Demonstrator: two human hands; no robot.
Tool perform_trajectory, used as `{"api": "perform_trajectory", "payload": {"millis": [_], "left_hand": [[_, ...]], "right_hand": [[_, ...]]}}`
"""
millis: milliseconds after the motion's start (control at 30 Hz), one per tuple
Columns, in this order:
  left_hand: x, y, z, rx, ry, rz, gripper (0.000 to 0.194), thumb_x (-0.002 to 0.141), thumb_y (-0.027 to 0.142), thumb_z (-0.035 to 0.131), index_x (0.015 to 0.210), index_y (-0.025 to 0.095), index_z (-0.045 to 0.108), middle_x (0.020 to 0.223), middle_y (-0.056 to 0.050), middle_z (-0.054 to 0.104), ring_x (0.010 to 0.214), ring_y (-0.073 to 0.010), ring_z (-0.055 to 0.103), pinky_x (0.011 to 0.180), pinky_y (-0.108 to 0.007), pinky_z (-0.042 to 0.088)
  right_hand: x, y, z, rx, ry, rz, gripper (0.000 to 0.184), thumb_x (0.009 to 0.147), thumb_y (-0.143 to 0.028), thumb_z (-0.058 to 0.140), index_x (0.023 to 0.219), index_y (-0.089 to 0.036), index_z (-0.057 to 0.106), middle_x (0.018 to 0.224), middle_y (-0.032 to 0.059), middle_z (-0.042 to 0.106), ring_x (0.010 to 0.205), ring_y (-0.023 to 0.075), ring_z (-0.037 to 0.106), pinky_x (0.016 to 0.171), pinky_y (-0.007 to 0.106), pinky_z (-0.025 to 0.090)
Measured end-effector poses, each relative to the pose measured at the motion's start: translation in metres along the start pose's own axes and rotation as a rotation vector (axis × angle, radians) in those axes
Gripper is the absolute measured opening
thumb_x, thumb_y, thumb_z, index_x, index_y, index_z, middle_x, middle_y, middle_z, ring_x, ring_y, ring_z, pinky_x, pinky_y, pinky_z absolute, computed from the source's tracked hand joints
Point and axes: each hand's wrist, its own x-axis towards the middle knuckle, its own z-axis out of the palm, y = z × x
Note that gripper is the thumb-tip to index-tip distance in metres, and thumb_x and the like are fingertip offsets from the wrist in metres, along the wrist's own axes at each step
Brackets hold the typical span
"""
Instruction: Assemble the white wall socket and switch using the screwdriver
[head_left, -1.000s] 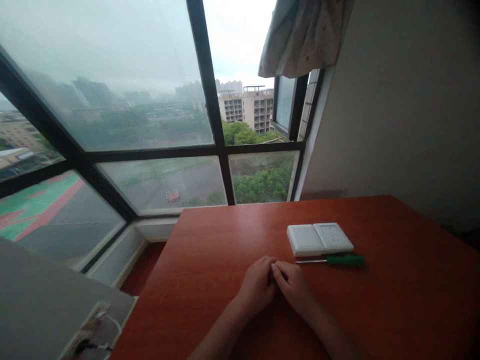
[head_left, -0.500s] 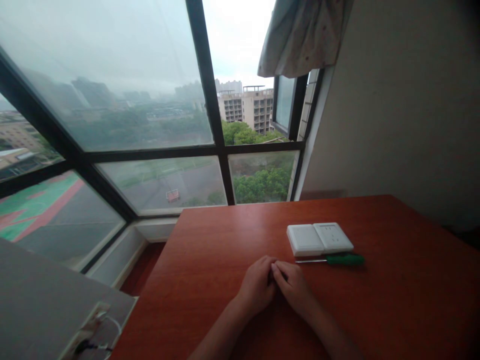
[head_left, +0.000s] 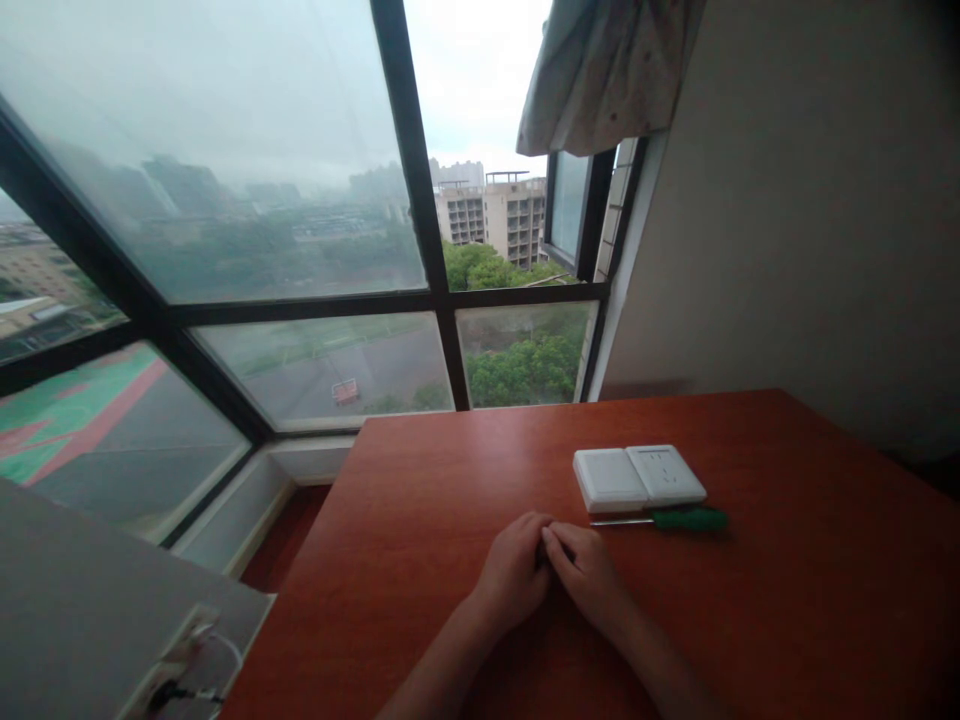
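My left hand (head_left: 514,566) and my right hand (head_left: 583,568) rest together on the wooden table, touching at the fingers. Both are closed with curled fingers, and no object shows in either. Just beyond my right hand lies a screwdriver (head_left: 688,519), its green handle to the right and its thin metal shaft pointing left. Behind it, side by side, are a white wall socket (head_left: 667,474) with pin holes and a plain white square panel (head_left: 609,478). Neither hand touches these things.
The reddish-brown table (head_left: 420,480) reaches toward the window (head_left: 442,300) with dark frames. A curtain (head_left: 600,80) hangs at the upper right beside a grey wall (head_left: 787,220). At the lower left, plugs and cords (head_left: 180,690) sit in a wall outlet.
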Motion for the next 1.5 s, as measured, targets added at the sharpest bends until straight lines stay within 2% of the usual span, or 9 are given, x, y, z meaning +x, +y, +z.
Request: {"api": "perform_trajectory", "payload": {"millis": [1500], "left_hand": [[-0.0001, 0.0074, -0.0040, 0.037, -0.007, 0.019, 0.025, 0.070, 0.002, 0.048, 0.088, 0.018, 0.054, 0.089, -0.005, 0.063, 0.080, -0.0188, 0.056, 0.073, -0.028, 0.044]], "right_hand": [[-0.0013, -0.0004, -0.0023, -0.046, -0.029, 0.001, 0.036, 0.095, -0.031, 0.038, 0.065, -0.019, 0.053, 0.066, 0.0017, 0.061, 0.062, 0.0149, 0.055, 0.059, 0.026, 0.036]]}}
